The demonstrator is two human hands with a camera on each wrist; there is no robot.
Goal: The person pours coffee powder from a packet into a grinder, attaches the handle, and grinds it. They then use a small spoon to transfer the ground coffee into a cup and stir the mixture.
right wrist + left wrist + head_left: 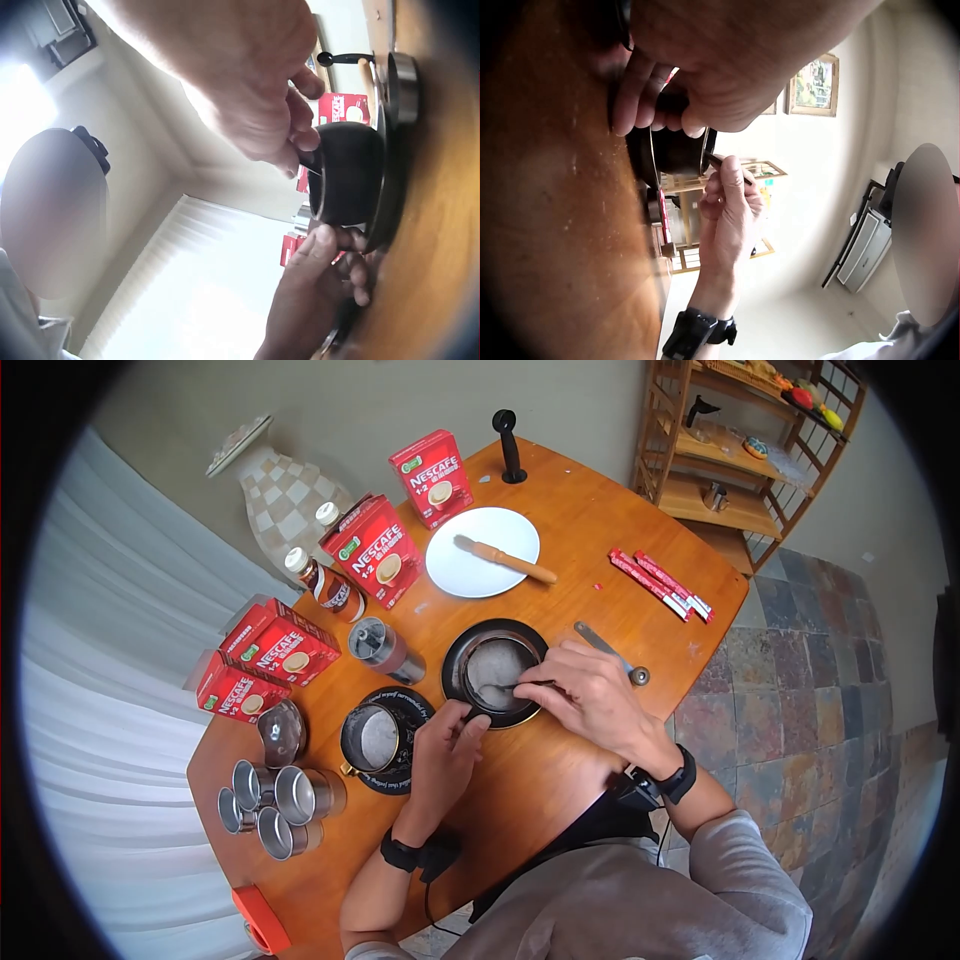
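At the far left of the surface (pixel 560 790), four steel cups (pixel 298 798) cluster near a small metal bowl (pixel 282 730). Behind them stand two red cartons (pixel 285 645), printed NESCAFÉ in white with "1+2" and a picture of a cup; their smaller characters are too fine to read. A brown bottle (pixel 336 592) with a white cap comes next, NESCAFÉ partly legible on its label, and in front of it a steel cylinder (pixel 386 650). Nearer the person, a gold-rimmed cup (pixel 351 736) with pale contents sits on a black saucer (pixel 415 710) ringed with white lettering; "surrounded by" can be made out, the rest cannot. Two more red boxes (pixel 376 550), also marked NESCAFÉ 1+2, stand behind the cylinder and beside the white plate (pixel 448 565).

The left hand (pixel 448 752) pinches the side of the black cup (pixel 349 174) with thumb and fingers; whether by a handle is unclear. That cup, holding pale contents, rests on a plain dark saucer (pixel 452 665). A wooden-handled brush (pixel 505 558) lies across the plate, with a black upright tool (pixel 508 448) farther back. The right hand (pixel 592 695) holds a spoon (pixel 503 688) between thumb and fingers, its bowl dipped into the black cup. Just beyond that hand lies a steel tool (pixel 605 646) with a rounded end, and farther right two red-and-white sachets (pixel 660 586), their print too small to read
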